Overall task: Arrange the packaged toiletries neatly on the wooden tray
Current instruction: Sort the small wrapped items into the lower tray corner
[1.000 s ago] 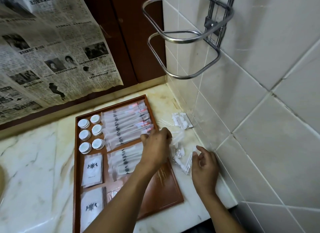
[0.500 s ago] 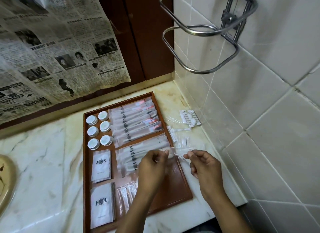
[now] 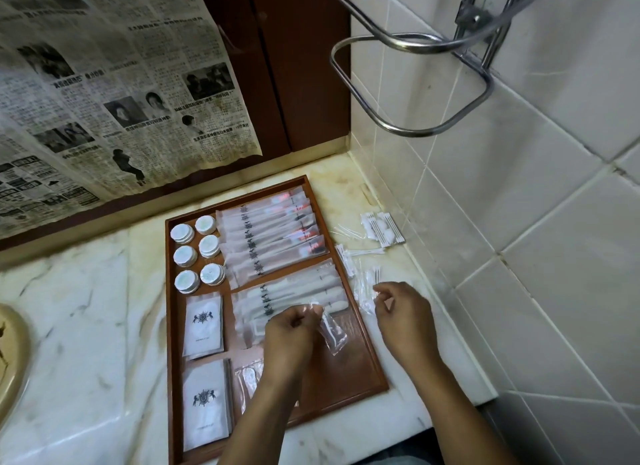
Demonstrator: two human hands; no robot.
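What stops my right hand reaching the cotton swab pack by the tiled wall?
Probably nothing: the right hand is over the counter beside the tray, with only loose swab packets between it and the cotton swab pack.

Left grip (image 3: pixel 291 336): fingertips hidden behind its own knuckles. The clear packet (image 3: pixel 330 331) it holds is motion-blurred, contents not resolvable.

Right grip (image 3: pixel 401 312): fingers curled next to loose clear wrappers (image 3: pixel 365 291); cannot tell whether they pinch one.

Left forearm covers part of the wooden tray's (image 3: pixel 346 378) near compartment and most of a clear pack (image 3: pixel 247 378) in it. Tray's near left corner is cut by the bottom edge.

Newspaper (image 3: pixel 104 101), metal rack (image 3: pixel 469 14) and beige basin (image 3: pixel 10 360) run out of frame.

Sachet (image 3: pixel 204 322) print too small to read.
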